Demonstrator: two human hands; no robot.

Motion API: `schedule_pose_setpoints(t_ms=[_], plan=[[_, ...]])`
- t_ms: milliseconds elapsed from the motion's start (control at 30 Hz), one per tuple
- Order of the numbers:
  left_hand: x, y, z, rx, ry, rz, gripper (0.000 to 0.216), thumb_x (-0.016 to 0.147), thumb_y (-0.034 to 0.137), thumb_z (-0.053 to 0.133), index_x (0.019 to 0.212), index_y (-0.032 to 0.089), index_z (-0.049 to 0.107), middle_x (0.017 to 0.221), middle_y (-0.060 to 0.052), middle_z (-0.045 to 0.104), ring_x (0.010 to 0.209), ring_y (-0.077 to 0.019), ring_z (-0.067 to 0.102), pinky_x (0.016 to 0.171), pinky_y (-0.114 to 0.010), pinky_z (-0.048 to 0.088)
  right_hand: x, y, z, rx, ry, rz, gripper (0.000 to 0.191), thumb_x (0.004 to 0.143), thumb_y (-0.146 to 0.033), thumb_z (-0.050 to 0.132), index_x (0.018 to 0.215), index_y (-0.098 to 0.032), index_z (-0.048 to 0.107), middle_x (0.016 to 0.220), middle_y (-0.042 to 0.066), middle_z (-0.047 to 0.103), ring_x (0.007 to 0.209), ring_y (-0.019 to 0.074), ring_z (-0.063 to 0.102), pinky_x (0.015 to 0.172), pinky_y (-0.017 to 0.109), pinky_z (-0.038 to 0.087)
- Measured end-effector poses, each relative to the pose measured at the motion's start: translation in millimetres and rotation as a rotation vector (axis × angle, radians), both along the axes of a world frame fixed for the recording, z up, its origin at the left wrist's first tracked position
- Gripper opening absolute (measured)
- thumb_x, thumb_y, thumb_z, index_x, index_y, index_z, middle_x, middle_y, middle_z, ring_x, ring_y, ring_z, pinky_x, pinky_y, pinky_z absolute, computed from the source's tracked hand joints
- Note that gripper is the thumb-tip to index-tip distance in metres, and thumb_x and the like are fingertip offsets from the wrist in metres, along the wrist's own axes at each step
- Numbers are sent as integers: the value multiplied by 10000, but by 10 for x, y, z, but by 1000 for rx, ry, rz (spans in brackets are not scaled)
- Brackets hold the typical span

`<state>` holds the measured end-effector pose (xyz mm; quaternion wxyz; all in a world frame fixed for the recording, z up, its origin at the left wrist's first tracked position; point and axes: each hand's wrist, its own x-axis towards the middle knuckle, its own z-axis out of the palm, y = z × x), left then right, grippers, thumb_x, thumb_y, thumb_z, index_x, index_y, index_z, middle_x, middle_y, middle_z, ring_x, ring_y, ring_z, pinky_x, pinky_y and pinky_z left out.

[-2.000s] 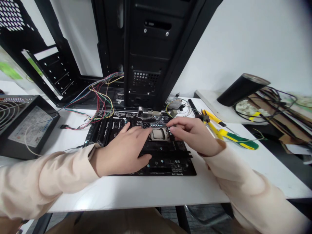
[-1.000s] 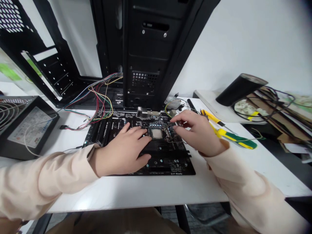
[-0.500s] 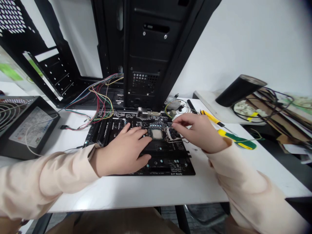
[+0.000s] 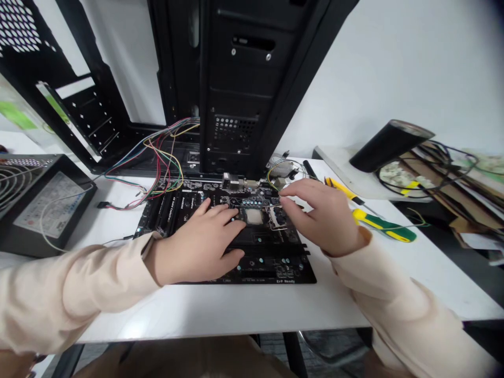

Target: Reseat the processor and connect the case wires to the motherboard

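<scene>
A black motherboard (image 4: pixel 252 278) lies flat on the white table, with a silver CPU (image 4: pixel 254 216) in its socket. My left hand (image 4: pixel 207 241) rests on the board, fingers spread, fingertips just left of the CPU. The opened metal socket cover (image 4: pixel 275 216) stands to the right of the CPU. Over that cover is my right hand (image 4: pixel 321 215), its thumb and index fingertips nearly together in a pinch beside the thin socket levers. Whatever lies between those fingertips is too small to make out, and its other fingers are partly hidden.
A black computer case (image 4: pixel 240 100) stands behind the board, with coloured wires (image 4: pixel 165 157) trailing from it. At left sits a power supply (image 4: pixel 51 205). Screwdrivers (image 4: pixel 388 226), a black cylinder (image 4: pixel 389 144) and stacked cardboard (image 4: pixel 429 178) are at right.
My right hand has shifted slightly, its thumb and index finger angled differently near the socket cover. My left hand stays in place on the board.
</scene>
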<state>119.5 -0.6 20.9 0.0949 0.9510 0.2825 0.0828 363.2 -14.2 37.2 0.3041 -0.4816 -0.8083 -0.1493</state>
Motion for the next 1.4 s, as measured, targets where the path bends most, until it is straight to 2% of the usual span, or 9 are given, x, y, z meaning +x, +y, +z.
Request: schedule_pose_setpoints(t_ms=[133, 233, 367, 467, 667, 1267, 1400], plan=[[6, -2, -7, 1, 6, 0, 397, 896, 389, 510, 1220, 173, 587, 1337, -151, 558, 1267, -320, 486, 1114, -596, 271, -67, -38, 0, 11, -93, 166, 114, 866, -171, 543, 912, -180, 647, 876, 87, 722, 838, 205, 679, 746, 341, 569], [12, -8, 0, -4, 3, 4, 445, 891, 381, 514, 1274, 155, 545, 1346, -158, 551, 1266, -323, 485, 1117, -602, 260, -117, -56, -66, -83, -164, 287, 250, 878, -213, 531, 1103, -138, 610, 1019, 133, 709, 970, 242, 665, 835, 395, 567], [21, -10, 14, -2, 17, -1, 448, 888, 372, 518, 1294, 184, 534, 1334, -147, 554, 1252, -329, 489, 1103, -614, 266, -162, -63, -180, -257, -215, 209, 437, 880, -237, 512, 1297, -106, 500, 1217, 179, 646, 1111, 297, 618, 909, 481, 540], [19, -9, 15, 6, 25, -12, 420, 894, 368, 508, 1276, 200, 552, 1315, -138, 560, 1239, -325, 494, 1093, -613, 278, -176, -55, -214, -309, -245, 182, 432, 884, -229, 501, 1296, -102, 509, 1193, 176, 656, 1089, 308, 624, 899, 487, 540], [3, -3, 0, 13, 16, -18, 425, 896, 369, 510, 1283, 197, 544, 1320, -140, 557, 1240, -321, 493, 1091, -608, 280, -184, -35, -206, -301, -230, 207, 376, 883, -201, 485, 1237, -100, 559, 1027, 150, 695, 939, 286, 656, 823, 460, 562], [8, -10, -4, -6, 2, -16, 440, 895, 373, 514, 1303, 210, 531, 1272, -114, 577, 1237, -314, 487, 1110, -624, 251, -118, -10, -143, -481, -72, 256, 391, 822, -200, 564, 1207, -139, 539, 1101, 143, 668, 1060, 271, 632, 898, 460, 540], [8, -9, 2, -10, -3, -15, 438, 894, 361, 517, 1307, 215, 528, 1277, -112, 576, 1237, -315, 491, 1107, -624, 256, -122, -21, -81, -539, -12, 292, 409, 795, -178, 584, 1199, -163, 524, 1079, 115, 669, 1016, 236, 638, 889, 432, 546]])
